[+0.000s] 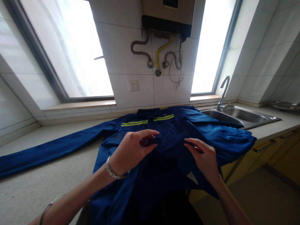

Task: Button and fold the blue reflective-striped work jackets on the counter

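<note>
A dark blue work jacket (pixel 145 128) with yellow-green reflective strips across the chest lies spread on the counter, its collar toward the wall. One sleeve stretches out to the left; the other is bunched at the right, near the sink. My left hand (pixel 133 150), with a bracelet at the wrist, pinches a fold of the jacket's front. To its right, my right hand (pixel 201 153) also pinches the blue cloth between thumb and fingers. A small pale patch (pixel 192 178) shows on the cloth below my right hand. The jacket's lower part hangs over the counter's front edge.
At the right, a steel sink (pixel 248 114) with a faucet (pixel 223 93) is set into the counter (pixel 35 190). A water heater (pixel 167 18) with pipes hangs on the tiled wall, above a socket (pixel 133 85). Yellow cabinets (pixel 262 150) stand below the counter.
</note>
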A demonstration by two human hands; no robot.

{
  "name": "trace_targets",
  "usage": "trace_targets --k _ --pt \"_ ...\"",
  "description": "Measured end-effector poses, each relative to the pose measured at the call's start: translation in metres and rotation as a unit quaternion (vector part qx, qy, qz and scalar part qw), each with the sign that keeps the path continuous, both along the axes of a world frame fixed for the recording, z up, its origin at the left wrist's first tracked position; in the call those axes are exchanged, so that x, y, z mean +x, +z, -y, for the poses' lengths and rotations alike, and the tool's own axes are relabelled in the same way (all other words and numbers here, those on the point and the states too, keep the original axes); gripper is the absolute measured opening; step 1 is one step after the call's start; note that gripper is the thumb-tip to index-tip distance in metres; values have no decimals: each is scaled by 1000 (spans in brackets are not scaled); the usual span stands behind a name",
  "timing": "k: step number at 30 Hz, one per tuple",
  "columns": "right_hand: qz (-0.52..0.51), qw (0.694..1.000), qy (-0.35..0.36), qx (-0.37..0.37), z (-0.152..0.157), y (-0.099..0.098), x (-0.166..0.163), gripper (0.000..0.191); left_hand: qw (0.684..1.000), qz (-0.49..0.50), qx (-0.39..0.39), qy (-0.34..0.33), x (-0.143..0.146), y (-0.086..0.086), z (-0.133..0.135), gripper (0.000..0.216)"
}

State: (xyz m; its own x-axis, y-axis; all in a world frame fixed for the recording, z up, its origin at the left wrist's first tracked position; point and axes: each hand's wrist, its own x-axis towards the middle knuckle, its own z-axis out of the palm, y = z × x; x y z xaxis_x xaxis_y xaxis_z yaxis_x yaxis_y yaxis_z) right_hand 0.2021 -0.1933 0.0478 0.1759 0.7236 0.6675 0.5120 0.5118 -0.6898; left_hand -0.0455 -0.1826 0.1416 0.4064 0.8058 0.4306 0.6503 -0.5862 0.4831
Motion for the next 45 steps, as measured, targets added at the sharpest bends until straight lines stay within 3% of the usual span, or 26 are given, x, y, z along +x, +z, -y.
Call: trace_targets --k 3,6,11,15,20,26,31,45 --pt "50 998 -13 43 3 5 -7 17 997 60 -46 -23 4 0 -15 28" --pt "81 994 -12 77 3 15 -15 13 997 47 -62 -29 10 0 -26 19" --pt "100 988 1 118 0 32 -24 10 997 -22 67 -11 22 -6 -30 15" --pt "94 984 -14 148 2 35 -28 12 986 -28 150 -70 26 -14 -19 28" --pt "123 974 -25 189 12 29 -32 18 953 -168 227 -110 25 -19 -7 46" --pt "155 964 -28 217 15 23 -31 21 930 -187 304 -83 28 -20 -7 23" --pt "169 961 -28 216 13 22 -30 23 892 -198 390 -114 27 -14 -5 26" --pt "183 952 -24 244 13 23 -30 21 868 -222 430 -107 24 -10 -4 27"
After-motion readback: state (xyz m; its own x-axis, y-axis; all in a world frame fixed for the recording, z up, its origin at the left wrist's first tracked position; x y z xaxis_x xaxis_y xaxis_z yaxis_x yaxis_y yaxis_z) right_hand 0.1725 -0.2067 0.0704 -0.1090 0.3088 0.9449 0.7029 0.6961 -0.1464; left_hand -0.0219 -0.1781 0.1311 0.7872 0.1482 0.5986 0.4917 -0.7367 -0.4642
